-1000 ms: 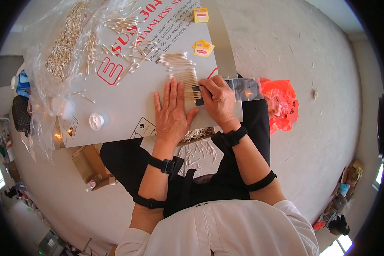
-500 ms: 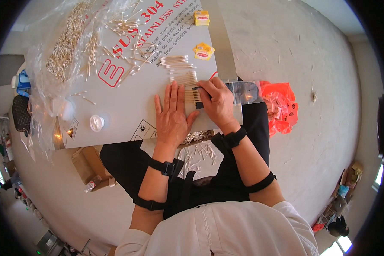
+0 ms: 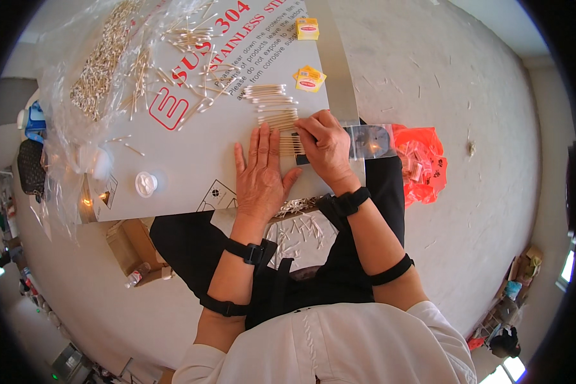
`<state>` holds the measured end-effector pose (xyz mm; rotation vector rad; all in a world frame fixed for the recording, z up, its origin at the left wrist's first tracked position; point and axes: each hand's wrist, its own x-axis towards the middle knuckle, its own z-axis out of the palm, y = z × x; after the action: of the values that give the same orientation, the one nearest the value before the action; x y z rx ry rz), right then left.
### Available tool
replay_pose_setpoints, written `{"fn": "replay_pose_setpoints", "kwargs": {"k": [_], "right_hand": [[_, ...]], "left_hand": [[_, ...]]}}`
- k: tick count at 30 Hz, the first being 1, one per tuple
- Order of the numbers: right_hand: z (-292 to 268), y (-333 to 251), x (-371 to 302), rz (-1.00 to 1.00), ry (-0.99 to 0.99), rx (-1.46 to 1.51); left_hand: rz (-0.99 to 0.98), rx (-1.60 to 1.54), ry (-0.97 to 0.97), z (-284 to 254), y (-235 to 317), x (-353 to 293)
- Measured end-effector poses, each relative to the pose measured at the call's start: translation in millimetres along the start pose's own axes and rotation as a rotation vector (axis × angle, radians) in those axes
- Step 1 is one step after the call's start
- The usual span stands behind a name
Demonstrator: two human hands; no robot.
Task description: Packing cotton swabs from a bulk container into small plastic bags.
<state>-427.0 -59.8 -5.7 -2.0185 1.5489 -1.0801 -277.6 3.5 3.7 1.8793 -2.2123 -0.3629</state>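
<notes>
My left hand (image 3: 261,171) lies flat on the grey sheet-topped table (image 3: 192,182), fingers stretched, its fingertips over the left ends of a row of cotton swabs (image 3: 290,146). Facing it, my right hand (image 3: 328,148) is closed, thumb and fingertips bent together at the right ends of the swabs. What sits between those fingertips is hidden. Beneath my right hand runs a clear plastic bag (image 3: 371,141) with a dark part, reaching past the table's right edge. More cotton swabs (image 3: 267,95) lie side by side just beyond my fingers.
A large clear bag of cotton swabs (image 3: 99,73) fills the far left, with loose swabs (image 3: 192,38) beside it. Yellow packets (image 3: 310,79) lie far right, a white round tub (image 3: 146,184) near left. A red plastic bag (image 3: 422,173) sits right of the table; a cardboard box (image 3: 131,249) is below.
My right hand's fingers have curled slightly tighter at the swab ends. My left hand stays flat in nearly the same spot; the whole view has shifted a little.
</notes>
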Motion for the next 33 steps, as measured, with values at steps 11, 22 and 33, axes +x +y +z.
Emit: {"fn": "replay_pose_setpoints", "kwargs": {"k": [11, 22, 33], "right_hand": [[-2, 2, -2, -0.008, -0.057, 0.017], [5, 5, 20, -0.037, -0.061, 0.06], [2, 8, 18, -0.125, -0.155, 0.029]], "left_hand": [[0.006, -0.016, 0.015, -1, 1, 0], [0.004, -0.008, 0.005, -1, 1, 0], [0.079, -0.009, 0.035, 0, -7, 3]]}}
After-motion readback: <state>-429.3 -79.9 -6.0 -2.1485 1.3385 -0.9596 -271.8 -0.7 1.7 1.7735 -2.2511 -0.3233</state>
